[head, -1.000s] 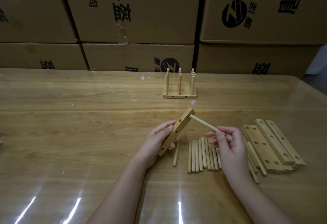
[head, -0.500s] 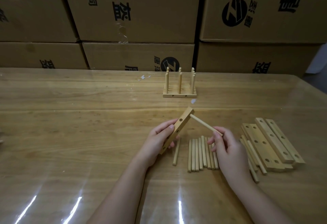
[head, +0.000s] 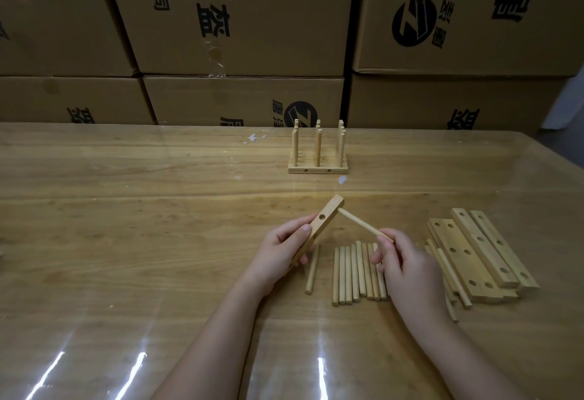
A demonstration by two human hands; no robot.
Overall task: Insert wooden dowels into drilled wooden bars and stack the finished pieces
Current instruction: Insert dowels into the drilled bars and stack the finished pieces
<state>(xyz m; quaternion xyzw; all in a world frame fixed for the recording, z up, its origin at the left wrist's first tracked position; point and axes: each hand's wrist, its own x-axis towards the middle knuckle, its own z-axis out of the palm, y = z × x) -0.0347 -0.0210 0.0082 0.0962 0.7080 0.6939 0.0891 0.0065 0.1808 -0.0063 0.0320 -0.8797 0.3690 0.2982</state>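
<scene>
My left hand (head: pixel 278 251) grips a drilled wooden bar (head: pixel 322 222) tilted up above the table, its far end highest. A dowel (head: pixel 360 225) sticks out of the bar's far end hole toward the right, and my right hand (head: pixel 407 267) pinches its outer end. Under my hands lies a row of loose dowels (head: pixel 350 273), with a single dowel (head: pixel 312 270) apart on the left. Several undrilled-looking and drilled bars (head: pixel 474 254) lie piled to the right. Finished pieces with upright dowels (head: pixel 318 154) stand side by side at the back of the table.
Stacked cardboard boxes (head: pixel 240 20) form a wall behind the table. The glossy wooden table (head: pixel 126 225) stretches to the left. More dowels (head: pixel 448 273) lie partly under the bar pile at the right.
My right hand has slid further onto the dowel's outer end and dropped slightly; the dowel sits a little deeper in the bar's end hole. The left hand and bar hardly moved.
</scene>
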